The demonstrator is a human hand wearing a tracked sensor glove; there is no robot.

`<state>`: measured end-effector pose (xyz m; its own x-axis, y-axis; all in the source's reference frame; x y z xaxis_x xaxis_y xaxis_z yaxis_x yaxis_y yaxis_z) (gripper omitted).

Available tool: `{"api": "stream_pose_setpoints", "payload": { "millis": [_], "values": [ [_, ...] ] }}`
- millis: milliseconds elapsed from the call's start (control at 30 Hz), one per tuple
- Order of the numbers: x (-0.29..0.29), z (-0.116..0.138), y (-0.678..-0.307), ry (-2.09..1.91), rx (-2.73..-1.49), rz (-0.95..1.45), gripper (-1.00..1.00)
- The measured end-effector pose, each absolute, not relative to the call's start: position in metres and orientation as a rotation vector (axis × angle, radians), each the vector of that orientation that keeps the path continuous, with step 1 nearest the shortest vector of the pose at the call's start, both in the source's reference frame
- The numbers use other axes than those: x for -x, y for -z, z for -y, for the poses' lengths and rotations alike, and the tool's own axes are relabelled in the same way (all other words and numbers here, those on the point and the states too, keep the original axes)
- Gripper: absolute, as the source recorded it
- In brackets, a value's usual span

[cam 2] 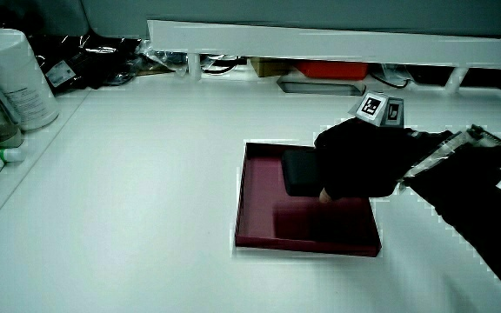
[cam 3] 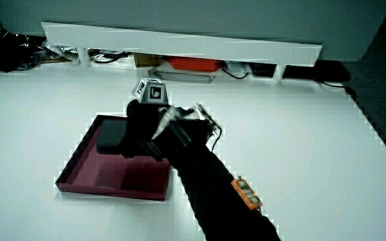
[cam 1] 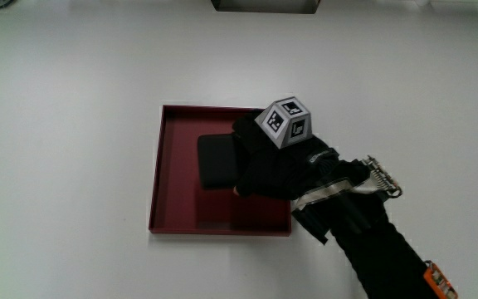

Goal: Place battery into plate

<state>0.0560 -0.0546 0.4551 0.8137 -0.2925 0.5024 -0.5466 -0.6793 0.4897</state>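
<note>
Plate: 1 square dark red plate [cam 1: 177,218] with a low raised rim, lying flat on the white table [cam 1: 65,124]; seen also in both side views [cam 2: 263,235] [cam 3: 86,177].
Battery: 1 flat black block, the battery [cam 1: 217,160], lies inside the plate, on the part of its floor farther from the person. Also seen in both side views [cam 2: 299,170] [cam 3: 110,139].
Hand: the hand [cam 1: 272,170] is over the plate, at the edge of the battery; its forearm [cam 1: 380,241] runs back toward the person across the plate's rim.
Grip: fingers [cam 1: 246,141] are curled down against the battery's edge and appear closed on it. Whether the battery rests fully on the plate floor or is slightly lifted cannot be told.
Cube: 1 patterned cube [cam 1: 286,121] sits on the back of the hand.
Surroundings: a low white partition [cam 2: 337,39] stands along the table's edge; 1 white cylindrical container [cam 2: 17,78] stands near the table's edge in a side view.
</note>
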Motion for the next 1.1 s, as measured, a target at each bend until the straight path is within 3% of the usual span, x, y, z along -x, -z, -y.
{"api": "stream_pose_setpoints", "payload": {
  "millis": [567,900,1100],
  "values": [
    [-0.02,0.03,-0.519,-0.455,-2.237,0.576,0.0],
    [-0.014,0.027,-0.52,-0.405,-2.222,0.558,0.0],
    [-0.021,0.024,-0.526,-0.398,-2.169,0.525,-0.46]
  ]
}}
